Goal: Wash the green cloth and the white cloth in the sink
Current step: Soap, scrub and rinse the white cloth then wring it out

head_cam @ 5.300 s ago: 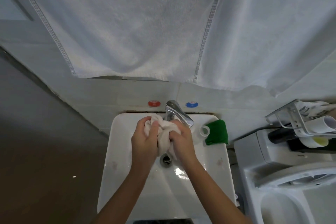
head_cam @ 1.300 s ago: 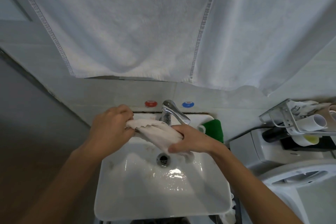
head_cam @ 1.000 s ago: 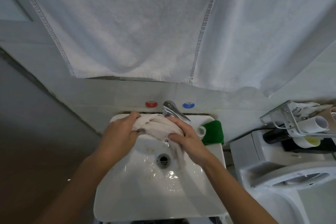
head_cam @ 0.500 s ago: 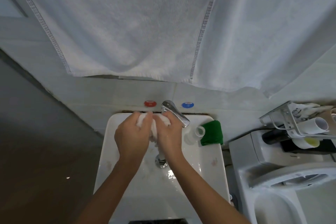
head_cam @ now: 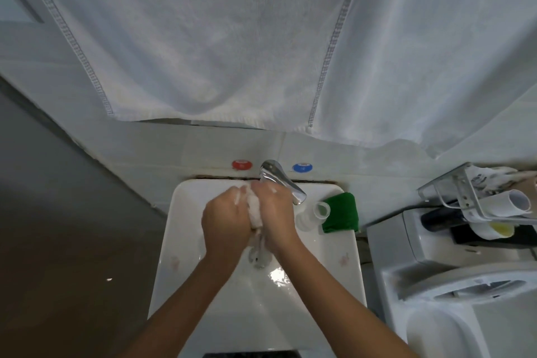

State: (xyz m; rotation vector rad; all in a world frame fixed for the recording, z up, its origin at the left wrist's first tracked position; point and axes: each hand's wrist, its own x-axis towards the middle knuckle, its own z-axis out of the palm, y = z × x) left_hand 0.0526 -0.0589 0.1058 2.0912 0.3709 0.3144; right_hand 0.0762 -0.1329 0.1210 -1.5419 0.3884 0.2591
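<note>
We see a glossy white ceramic sink, roughly rectangular with rounded corners, its wet basin catching bright reflections. Over its middle, both hands meet. The left hand and the right hand face each other, backs turned up toward us, with the white cloth bunched between them into a tight, lumpy wad of soft, nubby fabric. The fingers of both hands are curled round this wad and grasp it; only a narrow strip of cloth shows between the palms, plus a small tuft above the knuckles. A thin trickle of water runs from under the wad down to the drain. Both forearms rise from the lower edge of the view and converge at the wrists.

The green cloth lies folded in a thick, plush pad on the sink's right rear rim, apart from the hands. Just beside it, on its left, a small translucent plastic bottle lies tilted with its open mouth toward the green cloth. A polished chrome faucet slants over the basin behind the right hand, between a red knob and a blue knob on the pale tiled wall. Above hangs a large white towel of looped terry with stitched borders.
</note>
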